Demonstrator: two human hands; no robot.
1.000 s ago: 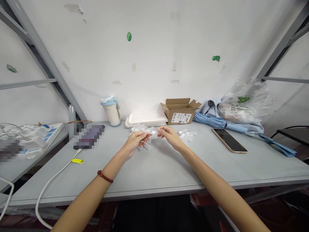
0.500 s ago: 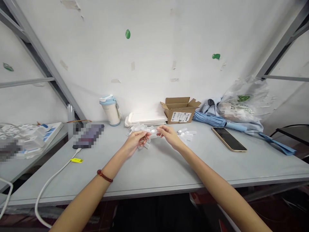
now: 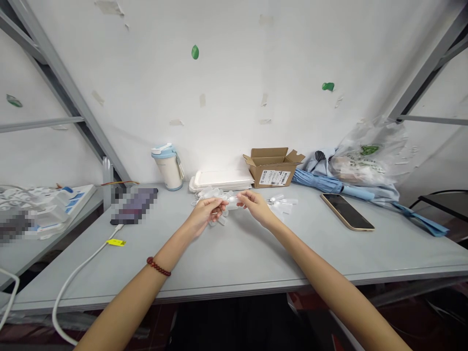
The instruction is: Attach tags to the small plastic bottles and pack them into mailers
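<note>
A small clear plastic piece (image 3: 232,199) is held level between my two hands, above the middle of the table. Fingertips of my left hand (image 3: 207,213) pinch its left end. My right hand (image 3: 255,204) pinches the other end. Behind and below my left hand lies a loose pile of clear plastic pieces (image 3: 209,194). To the right of my right hand, several slim clear plastic pieces (image 3: 285,202) with thin dark stems lie together. The held piece is too small to name exactly, and fingers cover both its ends.
On the grey table (image 3: 234,263), a stack of white trays (image 3: 221,179) and an open cardboard box (image 3: 274,168) stand by the wall. A cup (image 3: 168,168) is at left, a phone (image 3: 347,211) and blue umbrella (image 3: 321,181) at right. A white cable (image 3: 82,265) crosses the left side.
The view has shifted very slightly. Both hands keep their pinch on the clear plastic piece, the right fingers moving only a touch.
</note>
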